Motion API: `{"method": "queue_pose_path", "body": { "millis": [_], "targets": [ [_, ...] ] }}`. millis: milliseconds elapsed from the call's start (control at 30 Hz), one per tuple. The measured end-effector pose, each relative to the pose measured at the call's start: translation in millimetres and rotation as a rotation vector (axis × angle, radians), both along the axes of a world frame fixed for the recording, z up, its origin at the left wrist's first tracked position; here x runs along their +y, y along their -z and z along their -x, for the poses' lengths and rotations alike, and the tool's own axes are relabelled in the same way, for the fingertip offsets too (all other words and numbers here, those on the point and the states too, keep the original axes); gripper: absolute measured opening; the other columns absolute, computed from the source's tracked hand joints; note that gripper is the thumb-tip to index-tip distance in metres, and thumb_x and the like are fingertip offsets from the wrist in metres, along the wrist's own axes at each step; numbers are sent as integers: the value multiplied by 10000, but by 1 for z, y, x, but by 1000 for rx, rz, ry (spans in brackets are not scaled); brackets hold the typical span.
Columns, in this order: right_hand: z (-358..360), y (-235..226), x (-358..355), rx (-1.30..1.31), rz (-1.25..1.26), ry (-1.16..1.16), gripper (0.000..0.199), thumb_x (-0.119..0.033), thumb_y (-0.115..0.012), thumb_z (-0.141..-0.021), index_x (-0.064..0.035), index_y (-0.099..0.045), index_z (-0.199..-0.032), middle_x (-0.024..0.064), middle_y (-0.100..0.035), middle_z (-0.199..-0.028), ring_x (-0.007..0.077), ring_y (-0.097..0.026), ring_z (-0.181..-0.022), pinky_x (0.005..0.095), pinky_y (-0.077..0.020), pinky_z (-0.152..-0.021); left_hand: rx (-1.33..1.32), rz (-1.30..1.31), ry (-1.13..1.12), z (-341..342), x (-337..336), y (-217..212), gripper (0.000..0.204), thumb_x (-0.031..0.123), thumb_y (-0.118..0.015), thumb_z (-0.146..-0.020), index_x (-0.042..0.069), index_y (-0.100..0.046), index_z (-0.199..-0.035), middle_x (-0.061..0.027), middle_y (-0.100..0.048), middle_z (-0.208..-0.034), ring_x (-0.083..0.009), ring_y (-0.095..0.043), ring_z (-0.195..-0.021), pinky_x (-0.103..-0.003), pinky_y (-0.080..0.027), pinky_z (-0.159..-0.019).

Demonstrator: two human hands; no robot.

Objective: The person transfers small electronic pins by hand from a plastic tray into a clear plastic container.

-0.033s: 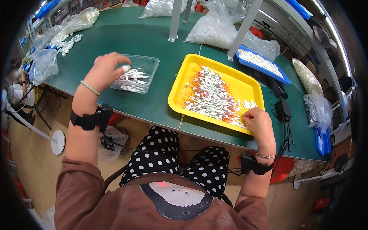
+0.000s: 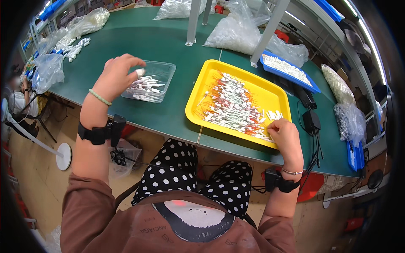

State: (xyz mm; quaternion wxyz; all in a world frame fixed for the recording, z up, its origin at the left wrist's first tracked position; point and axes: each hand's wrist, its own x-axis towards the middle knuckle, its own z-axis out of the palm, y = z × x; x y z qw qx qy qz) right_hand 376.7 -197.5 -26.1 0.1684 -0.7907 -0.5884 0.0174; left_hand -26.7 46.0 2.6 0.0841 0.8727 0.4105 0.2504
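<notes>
My left hand [image 2: 119,74] hovers over the left side of a clear plastic container [image 2: 168,78], thumb and index finger apart. A white covering wraps the thumb tip. Inside the container lies a loose pile of thin white stick-like pieces [image 2: 145,89]. To the right, a yellow tray [image 2: 265,80] bears many slim white parts with orange wire-like ends [image 2: 230,103]. My right hand [image 2: 287,135] rests at the tray's near right corner, its fingertips pinched together beside a few short white pieces [image 2: 274,114]. Whatever lies between those fingertips is hidden.
A blue tray of small white parts [image 2: 287,69] sits beyond the yellow one, near a metal post [image 2: 270,33]. Black adapters and cables [image 2: 311,122] hang at the right. Plastic bags [image 2: 234,33] stand at the back; white pieces [image 2: 76,48] lie far left on the green table [image 2: 126,33].
My left hand has shifted very slightly to the right above the clear container. My right hand keeps its place at the yellow tray.
</notes>
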Motion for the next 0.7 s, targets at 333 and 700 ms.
{"method": "queue_pose_path", "body": {
  "millis": [333,700],
  "targets": [
    [-11,10,-4,-110,-76,65,108,-61,-700,-796,24,-727,-856,199,-674,-894,362,-658,-850,421,-520,-774,48,-2,568,-135,-67,35,210,53,-657,-800,68,-733,-995,-116,-676,-1000,-313,-637,-970,-413,-502,-890],
    [-9,21,-6,-46,-468,29,165,-27,-686,-857,11,-714,-1015,137,-666,-857,300,-632,-852,374,-506,-775,2,40,492,-139,-68,30,166,65,-651,-806,60,-706,-962,-127,-691,-938,-307,-653,-927,-402,-522,-841]
  ]
}}
